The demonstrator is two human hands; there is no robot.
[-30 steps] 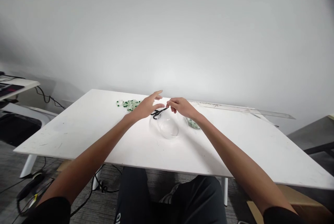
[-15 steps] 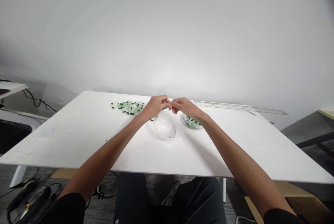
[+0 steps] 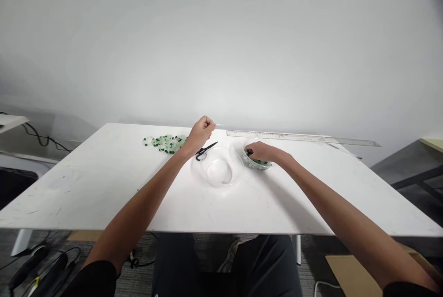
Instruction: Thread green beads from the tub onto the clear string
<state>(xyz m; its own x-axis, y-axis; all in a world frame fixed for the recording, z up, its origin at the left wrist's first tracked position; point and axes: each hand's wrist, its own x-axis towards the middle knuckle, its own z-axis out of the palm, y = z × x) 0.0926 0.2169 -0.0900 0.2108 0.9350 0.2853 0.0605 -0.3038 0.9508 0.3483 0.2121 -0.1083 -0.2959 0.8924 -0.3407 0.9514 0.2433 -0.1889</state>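
From where I stand, the person's left hand (image 3: 201, 132) is raised above the table (image 3: 104, 186), its fingers pinched together on a thin pale strand (image 3: 219, 125). The right hand (image 3: 262, 151) dips into a clear bowl of green and white beads (image 3: 256, 164); its fingertips are down among them, and I can't tell whether they are apart or closed on a bead. The strand's full length is too faint to follow, and the hand covers part of the bowl.

Between the hands, nearer the person, sits a clear round container (image 3: 218, 171), its see-through edges hard to make out. Black-handled scissors (image 3: 206, 151) lie just beside it, and a loose bead pile (image 3: 169, 143) spreads left of them. Behind, a long clear ruler (image 3: 294, 137) carries markings too small to read
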